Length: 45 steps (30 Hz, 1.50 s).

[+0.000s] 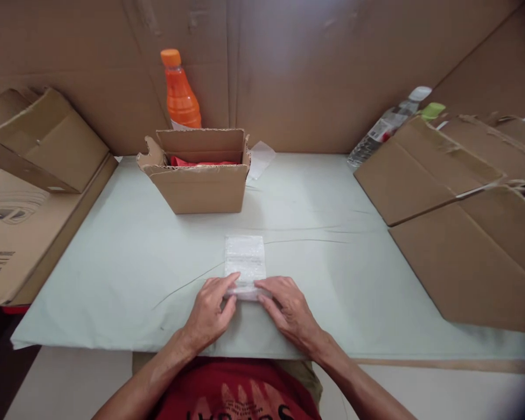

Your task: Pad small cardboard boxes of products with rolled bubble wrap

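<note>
A small whitish, see-through piece of bubble wrap [245,256] lies flat on the cloth-covered table, with its near end folded or rolled over. My left hand [212,306] grips the left corner of that near end between thumb and fingers. On the opposite corner, my right hand [289,306] has its thumb below the fold and its fingers on top. Whether anything is wrapped inside the fold, I cannot make out.
Beyond the bubble wrap stands an open cardboard box [207,189] holding something red, with an orange bottle [181,96] behind it. Cardboard boxes [476,256] and a clear bottle [382,131] are on the right. More boxes [52,140] occupy the left. Pale green cloth [324,280] covers the table.
</note>
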Each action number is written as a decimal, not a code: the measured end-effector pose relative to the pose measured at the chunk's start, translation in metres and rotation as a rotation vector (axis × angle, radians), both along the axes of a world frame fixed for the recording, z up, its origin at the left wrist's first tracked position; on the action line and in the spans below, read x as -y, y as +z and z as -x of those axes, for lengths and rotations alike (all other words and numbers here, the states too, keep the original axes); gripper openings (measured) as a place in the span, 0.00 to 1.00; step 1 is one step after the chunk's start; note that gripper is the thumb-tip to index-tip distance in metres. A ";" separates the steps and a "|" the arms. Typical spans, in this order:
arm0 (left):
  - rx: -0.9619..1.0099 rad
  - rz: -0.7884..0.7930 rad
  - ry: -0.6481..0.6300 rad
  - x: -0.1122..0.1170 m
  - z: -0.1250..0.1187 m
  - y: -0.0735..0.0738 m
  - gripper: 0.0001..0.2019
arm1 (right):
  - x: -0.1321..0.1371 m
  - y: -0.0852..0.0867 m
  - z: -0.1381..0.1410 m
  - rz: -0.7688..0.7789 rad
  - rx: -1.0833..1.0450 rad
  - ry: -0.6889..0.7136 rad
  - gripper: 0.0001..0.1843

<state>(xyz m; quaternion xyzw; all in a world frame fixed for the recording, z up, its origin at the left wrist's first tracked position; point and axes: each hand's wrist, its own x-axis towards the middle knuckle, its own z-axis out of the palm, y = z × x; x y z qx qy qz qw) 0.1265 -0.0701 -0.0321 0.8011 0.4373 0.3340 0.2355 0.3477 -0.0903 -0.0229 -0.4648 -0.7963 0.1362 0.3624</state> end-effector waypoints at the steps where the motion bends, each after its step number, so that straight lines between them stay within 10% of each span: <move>1: -0.007 0.050 0.036 -0.003 -0.001 -0.001 0.23 | 0.002 0.002 -0.001 -0.035 0.008 -0.036 0.12; 9: -0.093 -0.078 0.150 -0.015 -0.007 -0.002 0.24 | -0.008 0.000 0.003 -0.087 0.330 0.011 0.12; 15: -0.055 -0.046 -0.054 0.010 0.006 0.008 0.26 | -0.007 0.002 0.000 0.142 0.155 0.113 0.13; 25: -0.053 0.057 0.206 -0.008 0.003 0.000 0.18 | -0.010 0.002 0.012 0.005 0.385 0.066 0.16; 31: 0.354 0.372 0.394 0.009 0.014 0.001 0.30 | -0.029 -0.007 0.017 0.093 0.126 -0.019 0.11; 37: 0.590 0.660 0.215 0.008 0.006 0.016 0.36 | -0.015 -0.004 0.015 0.275 -0.037 0.105 0.15; 40: 0.559 0.604 0.181 0.006 -0.002 0.019 0.34 | -0.017 0.000 0.008 0.346 -0.109 0.062 0.28; 45: 0.212 0.132 0.092 -0.016 0.002 0.037 0.29 | -0.028 0.006 0.004 0.573 -0.290 0.152 0.10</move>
